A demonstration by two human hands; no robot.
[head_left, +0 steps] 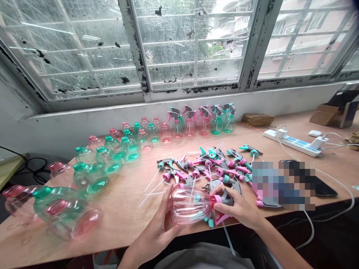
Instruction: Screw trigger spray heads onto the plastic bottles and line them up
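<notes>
My left hand (161, 216) is wrapped round the base end of a clear pink spray bottle (189, 207), which lies on its side above the table's front edge. At the bottle's neck, my right hand (238, 205) grips a grey and pink trigger spray head (217, 200) by its collar. The head sits against the neck; whether it is screwed tight I cannot tell. Just beyond both hands spreads a heap of loose trigger spray heads (207, 164) in pink, teal and grey, with thin clear tubes sticking out.
Open pink and green bottles (112, 153) stand in rows at the left. Bottles with spray heads fitted (204, 123) line the wall. At the right are a power strip (293, 142) with cables, a black phone (325, 188), and a brown cardboard stack (258, 119).
</notes>
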